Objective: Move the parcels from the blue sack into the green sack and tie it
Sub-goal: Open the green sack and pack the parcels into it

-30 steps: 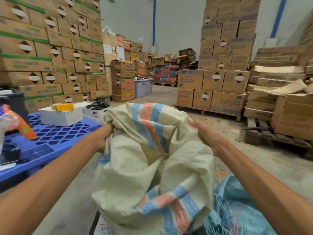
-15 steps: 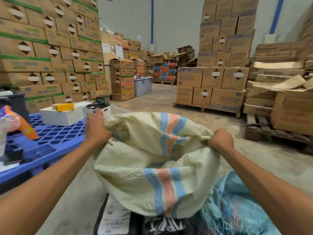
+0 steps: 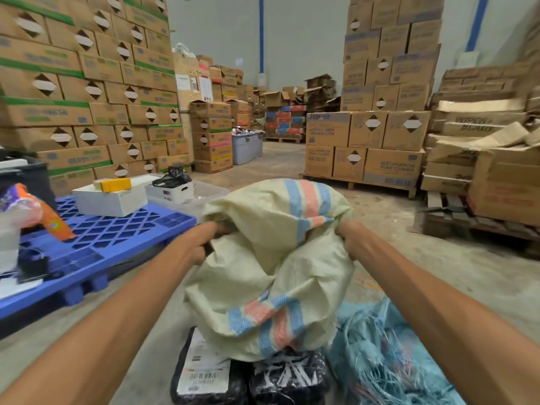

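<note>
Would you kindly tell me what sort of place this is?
Most likely a warehouse or storeroom: tall stacks of cardboard cartons, a wooden pallet under boxes, and a bare concrete floor.

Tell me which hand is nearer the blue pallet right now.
Left. The left hand grips the striped sack close beside a corner of the blue pallet; the right hand grips the sack's opposite side, farther from it.
</note>
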`<state>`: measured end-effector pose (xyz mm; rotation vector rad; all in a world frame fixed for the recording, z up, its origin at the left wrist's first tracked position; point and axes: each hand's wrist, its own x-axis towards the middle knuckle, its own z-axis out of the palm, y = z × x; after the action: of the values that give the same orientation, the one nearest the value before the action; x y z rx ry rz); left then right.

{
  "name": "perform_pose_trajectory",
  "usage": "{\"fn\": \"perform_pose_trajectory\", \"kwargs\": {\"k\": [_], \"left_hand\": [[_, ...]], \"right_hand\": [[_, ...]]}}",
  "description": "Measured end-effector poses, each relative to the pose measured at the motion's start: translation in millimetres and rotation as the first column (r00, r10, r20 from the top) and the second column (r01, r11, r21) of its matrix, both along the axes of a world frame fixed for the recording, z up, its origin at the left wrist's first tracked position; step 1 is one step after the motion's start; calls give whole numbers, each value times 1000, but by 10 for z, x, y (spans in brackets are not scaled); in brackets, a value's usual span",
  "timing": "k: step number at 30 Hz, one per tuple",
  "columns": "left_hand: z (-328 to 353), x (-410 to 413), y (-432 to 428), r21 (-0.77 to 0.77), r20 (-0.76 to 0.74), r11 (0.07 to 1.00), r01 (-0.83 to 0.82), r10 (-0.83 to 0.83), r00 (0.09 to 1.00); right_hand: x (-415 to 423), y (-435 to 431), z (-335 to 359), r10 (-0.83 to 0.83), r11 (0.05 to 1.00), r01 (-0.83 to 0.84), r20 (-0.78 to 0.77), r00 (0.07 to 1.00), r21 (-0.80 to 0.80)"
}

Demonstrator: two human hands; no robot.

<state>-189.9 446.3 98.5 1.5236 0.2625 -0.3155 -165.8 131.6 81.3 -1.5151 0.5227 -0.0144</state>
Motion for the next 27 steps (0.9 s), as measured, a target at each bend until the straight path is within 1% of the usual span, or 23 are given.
{"fn": "perform_pose_trajectory", "kwargs": {"k": [2,3,4,5,6,7,8,9,10,11,12,13,14,15,16,18,19,20,21,23,24,25,27], "left_hand": [[18,-34,-178,71,69,993,93,-98,993],[4,-56,-241,173,111,979,105,-125,986],[-25,-40,-281,323,187,945,56,-121,975],[-39,-22,-275,448,272,893,-47,-86,959],[-35,-22,-280,526,341,837,-149,-47,939],[-60,36,-218,574,366,782,-242,20,931],[-43,87,-132,553,360,775,-307,110,926],[-27,131,-27,435,303,832,-344,225,926],[1,189,134,269,216,894,-359,307,927],[35,182,292,111,122,929,-354,340,932],[40,162,473,32,36,934,-356,355,934],[7,134,637,17,-19,935,-355,356,934],[-33,104,734,68,-80,939,-337,342,936],[-81,73,787,143,-125,939,-311,329,936],[-122,35,778,189,-162,943,-275,306,938],[-147,34,693,248,-171,948,-198,244,954],[-128,10,610,308,-172,942,-137,196,965],[-138,54,555,367,-175,928,-66,139,975],[-123,34,468,425,-177,905,12,70,982],[-146,85,322,532,-143,842,87,-12,990],[-141,101,233,630,-103,772,86,-27,994],[-140,123,161,711,-61,701,55,-16,998],[-138,165,52,826,84,559,-78,15,996]], "right_hand": [[-79,132,103,61,993,-49,112,992,-106],[-155,163,142,116,984,-96,130,985,-147],[-270,182,189,168,976,-144,140,976,-165],[-372,156,208,231,959,-204,121,965,-196],[-479,105,227,280,937,-250,95,955,-242],[-554,-2,186,327,915,-299,63,943,-271],[-644,-128,166,343,910,-318,52,938,-267],[-702,-290,100,342,920,-320,65,937,-225],[-776,-390,72,323,937,-306,88,942,-169],[-767,-517,27,297,951,-285,106,949,-117],[-821,-555,51,268,963,-262,122,956,-56],[-780,-612,46,228,973,-231,120,966,15],[-830,-602,74,222,969,-233,115,968,85],[-783,-632,56,285,948,-296,102,953,119],[-796,-626,88,330,934,-338,85,940,112],[-808,-570,136,523,853,-523,-13,852,4],[-768,-575,98,632,767,-639,-102,768,-65],[-737,-540,90,681,683,-714,-218,699,-155],[-642,-516,53,663,626,-729,-302,685,-276],[-448,-405,-90,541,522,-664,-394,743,-536],[-370,-347,-168,480,461,-614,-402,780,-641],[-300,-291,-237,423,396,-558,-395,815,-729],[-269,-212,-303,252,244,-428,-369,895,-870]]}}
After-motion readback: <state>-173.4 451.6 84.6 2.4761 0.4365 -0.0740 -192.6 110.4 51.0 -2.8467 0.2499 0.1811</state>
